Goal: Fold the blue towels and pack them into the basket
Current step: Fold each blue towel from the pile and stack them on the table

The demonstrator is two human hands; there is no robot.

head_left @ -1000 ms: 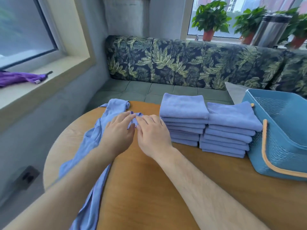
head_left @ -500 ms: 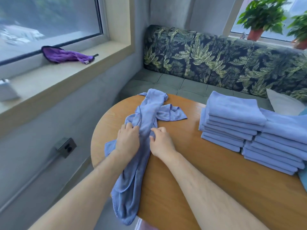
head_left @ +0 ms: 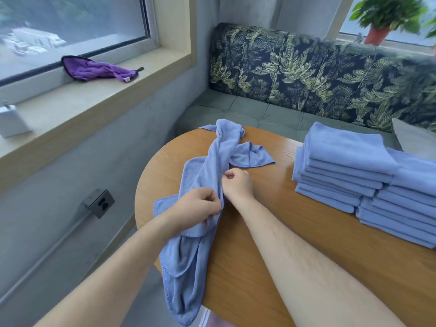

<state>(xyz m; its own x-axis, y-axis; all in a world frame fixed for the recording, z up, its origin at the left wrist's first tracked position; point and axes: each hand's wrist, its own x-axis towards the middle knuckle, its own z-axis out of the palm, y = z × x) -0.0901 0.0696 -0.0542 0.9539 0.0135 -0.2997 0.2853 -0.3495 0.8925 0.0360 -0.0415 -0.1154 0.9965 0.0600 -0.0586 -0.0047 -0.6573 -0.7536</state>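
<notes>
A long crumpled blue towel (head_left: pixel 210 166) lies along the left side of the round wooden table (head_left: pixel 295 251), its lower end hanging over the near edge. My left hand (head_left: pixel 197 206) grips a bunched fold of it at mid-length. Just to the right, my right hand (head_left: pixel 237 184) pinches the same towel's edge with curled fingers. Two stacks of folded blue towels sit to the right: one stack (head_left: pixel 342 166) further back, the other (head_left: pixel 405 204) nearer and cut off by the frame. The basket is out of view.
A leaf-patterned bench sofa (head_left: pixel 306 74) curves behind the table. A purple cloth (head_left: pixel 99 70) and a small white object (head_left: pixel 11 121) lie on the window sill at left. A wall socket (head_left: pixel 99 202) sits low on the grey wall. A potted plant (head_left: pixel 382 17) stands at top right.
The view has swung left, so the basket left the frame. Both hands slid nearer along the towel and went from resting flat to gripping it, lifting a fold.
</notes>
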